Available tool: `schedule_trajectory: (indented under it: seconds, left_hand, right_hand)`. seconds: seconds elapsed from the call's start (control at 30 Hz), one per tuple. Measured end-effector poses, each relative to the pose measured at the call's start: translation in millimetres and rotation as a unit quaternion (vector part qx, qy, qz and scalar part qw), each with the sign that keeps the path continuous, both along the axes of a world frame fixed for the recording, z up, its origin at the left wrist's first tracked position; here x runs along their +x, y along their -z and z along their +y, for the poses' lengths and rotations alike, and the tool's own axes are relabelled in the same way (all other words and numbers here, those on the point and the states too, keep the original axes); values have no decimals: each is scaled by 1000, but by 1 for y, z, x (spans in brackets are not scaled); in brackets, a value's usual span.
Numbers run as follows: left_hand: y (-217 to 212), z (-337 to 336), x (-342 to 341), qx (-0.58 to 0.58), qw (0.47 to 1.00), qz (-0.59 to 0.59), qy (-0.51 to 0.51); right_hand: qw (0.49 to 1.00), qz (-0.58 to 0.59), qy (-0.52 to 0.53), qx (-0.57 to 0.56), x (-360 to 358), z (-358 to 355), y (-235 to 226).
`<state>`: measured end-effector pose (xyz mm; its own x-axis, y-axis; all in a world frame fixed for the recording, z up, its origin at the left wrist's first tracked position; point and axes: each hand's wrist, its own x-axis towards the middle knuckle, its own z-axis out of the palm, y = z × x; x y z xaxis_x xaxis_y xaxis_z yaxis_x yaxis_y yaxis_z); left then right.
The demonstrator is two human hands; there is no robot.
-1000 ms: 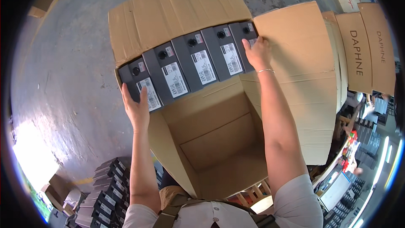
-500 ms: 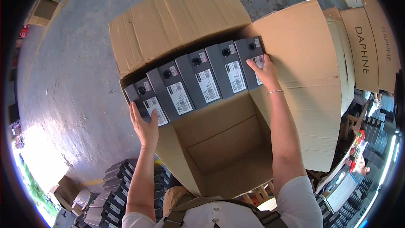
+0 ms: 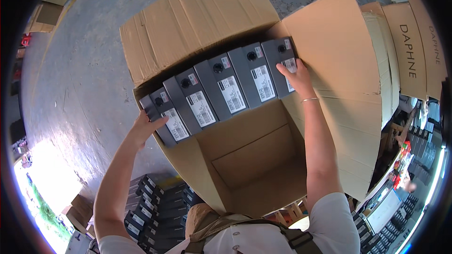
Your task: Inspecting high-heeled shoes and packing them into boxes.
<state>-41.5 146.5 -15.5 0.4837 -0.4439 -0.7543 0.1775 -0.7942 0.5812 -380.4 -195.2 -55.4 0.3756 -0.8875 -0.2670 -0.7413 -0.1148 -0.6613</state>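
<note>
Gray shoeboxes (image 3: 212,83) are standing along the cardboard carton (image 3: 249,148)'s far edge. Left hand (image 3: 141,129) and right hand (image 3: 301,80), thumbs spread, are touching the end ones, maybe straightening them; they're probably needing an even push next.

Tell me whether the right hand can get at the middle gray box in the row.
Probably yes: the right hand is at the rightmost box, just one box over from its neighbor, and nothing covers the middle box's front.
</note>
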Motion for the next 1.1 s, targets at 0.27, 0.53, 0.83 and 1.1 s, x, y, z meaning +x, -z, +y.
schedule_trajectory:
  seconds: [0.27, 0.53, 0.83, 1.1]
  left_hand:
    - [56, -8, -8, -107, 967, 139, -184]
    - [53, 41, -50, -140, 978, -28, -149]
    - [-20, 49, -110, -95, 982, -137, 86]
    - [60, 39, -137, -82, 978, 191, 13]
  right_hand:
    - [995, -101, 11, 9, -5, -5, 8]
    - [986, -116, 113, 44, -74, 109, 3]
    - [950, -56, 275, 139, -212, 292, -35]
    - [880, -81, 420, 205, -327, 334, 36]
